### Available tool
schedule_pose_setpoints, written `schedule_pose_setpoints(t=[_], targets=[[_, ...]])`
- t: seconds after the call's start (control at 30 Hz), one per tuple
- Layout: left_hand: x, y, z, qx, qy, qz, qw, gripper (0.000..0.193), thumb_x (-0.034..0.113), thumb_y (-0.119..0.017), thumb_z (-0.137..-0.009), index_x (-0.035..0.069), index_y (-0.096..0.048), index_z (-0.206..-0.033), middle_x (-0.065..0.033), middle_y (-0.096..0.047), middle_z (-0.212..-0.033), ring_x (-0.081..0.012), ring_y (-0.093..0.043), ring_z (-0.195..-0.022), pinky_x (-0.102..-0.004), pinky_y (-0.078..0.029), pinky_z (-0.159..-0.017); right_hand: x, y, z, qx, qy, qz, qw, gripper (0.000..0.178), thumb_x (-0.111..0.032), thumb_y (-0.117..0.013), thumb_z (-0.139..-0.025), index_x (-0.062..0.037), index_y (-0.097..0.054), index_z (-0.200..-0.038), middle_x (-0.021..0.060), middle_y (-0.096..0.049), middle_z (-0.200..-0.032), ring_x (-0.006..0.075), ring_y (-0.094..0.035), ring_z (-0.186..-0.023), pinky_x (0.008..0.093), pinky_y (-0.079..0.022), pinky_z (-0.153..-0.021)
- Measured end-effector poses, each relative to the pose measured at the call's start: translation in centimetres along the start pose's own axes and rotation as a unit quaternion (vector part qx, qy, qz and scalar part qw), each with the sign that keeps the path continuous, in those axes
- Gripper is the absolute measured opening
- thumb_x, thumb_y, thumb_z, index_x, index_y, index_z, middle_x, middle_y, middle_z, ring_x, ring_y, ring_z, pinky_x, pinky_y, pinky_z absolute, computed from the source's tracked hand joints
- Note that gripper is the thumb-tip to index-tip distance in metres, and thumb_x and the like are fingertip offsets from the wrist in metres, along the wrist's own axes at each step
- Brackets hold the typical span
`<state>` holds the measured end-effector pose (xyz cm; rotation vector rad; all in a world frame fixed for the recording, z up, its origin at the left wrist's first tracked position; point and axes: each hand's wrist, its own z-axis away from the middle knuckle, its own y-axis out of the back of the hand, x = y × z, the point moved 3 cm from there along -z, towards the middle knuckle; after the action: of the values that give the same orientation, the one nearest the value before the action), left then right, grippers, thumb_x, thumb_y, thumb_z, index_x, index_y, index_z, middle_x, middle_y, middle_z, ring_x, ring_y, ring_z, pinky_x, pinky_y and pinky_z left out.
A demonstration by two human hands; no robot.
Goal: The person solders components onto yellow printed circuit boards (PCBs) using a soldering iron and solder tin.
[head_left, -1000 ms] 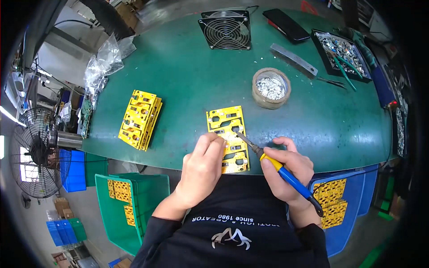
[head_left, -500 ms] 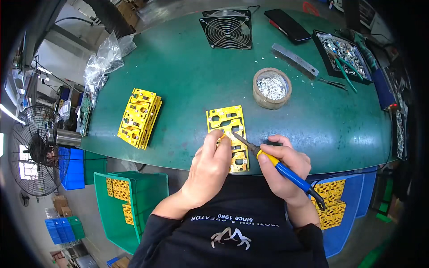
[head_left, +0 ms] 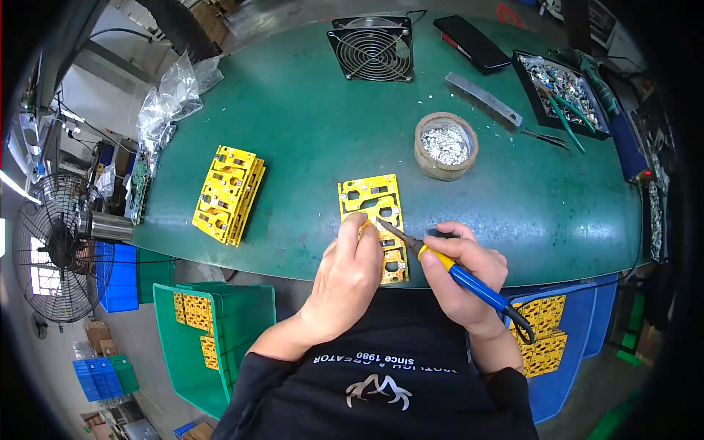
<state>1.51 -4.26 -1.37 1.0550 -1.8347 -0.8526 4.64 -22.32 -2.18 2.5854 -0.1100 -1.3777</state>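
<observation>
Yellow rectangular circuit-board panel (head_left: 398, 220) lies flat on the smooth, scuffed green tabletop (head_left: 293, 147), near its front edge. The right hand (head_left: 458, 282) grips a blue-and-yellow-handled soldering iron (head_left: 480, 291), its slim metal tip at the panel's middle. The left hand's (head_left: 343, 282) fingertips pinch close together over the panel; I cannot tell what they hold. Angular cutouts pierce the thin panel, dotted with small dark and pale parts.
</observation>
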Motion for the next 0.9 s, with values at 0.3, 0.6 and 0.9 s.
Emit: schedule_pose_setpoints(t=[0.3, 0.6, 0.9], targets=[[-0.2, 0.7, 0.0, -0.054, 0.031, 0.012, 0.998, 0.032, -0.004, -0.069, -0.090, -0.009, -0.062, -0.121, -0.0237, -0.056, -0.125, -0.0398, -0.071, -0.085, -0.0450, -0.061, -0.070, -0.1, -0.2, 0.0, 0.002, -0.002, -0.003, 1.000, 0.014, 0.000, -0.081, -0.082, 0.0024, -0.075, -0.094, 0.0110, -0.074, -0.072, 0.0214, -0.073, -0.062, 0.0448, -0.059, -0.091], [-0.4, 0.7, 0.8, -0.147, 0.041, 0.023, 0.988, 0.057, -0.004, -0.069, -0.088, -0.011, -0.050, -0.141, -0.0277, -0.048, -0.132, -0.0436, -0.069, -0.091, -0.0473, -0.060, -0.080, -0.8, 0.1, 0.2, -0.002, 0.005, 0.006, 1.000, 0.012, 0.001, -0.081, -0.081, 0.0027, -0.076, -0.091, 0.0108, -0.074, -0.071, 0.0210, -0.072, -0.061, 0.0468, -0.060, -0.091], [-0.4, 0.5, 1.0, -0.136, 0.025, -0.006, 0.990, 0.057, -0.005, -0.066, -0.089, -0.010, -0.048, -0.143, -0.0276, -0.049, -0.131, -0.0416, -0.070, -0.090, -0.0465, -0.060, -0.078, -0.5, 0.9, 0.6, 0.009, -0.021, -0.009, 1.000, 0.014, 0.003, -0.080, -0.083, 0.0040, -0.075, -0.096, 0.0129, -0.075, -0.076, 0.0217, -0.073, -0.064, 0.0491, -0.059, -0.094]])
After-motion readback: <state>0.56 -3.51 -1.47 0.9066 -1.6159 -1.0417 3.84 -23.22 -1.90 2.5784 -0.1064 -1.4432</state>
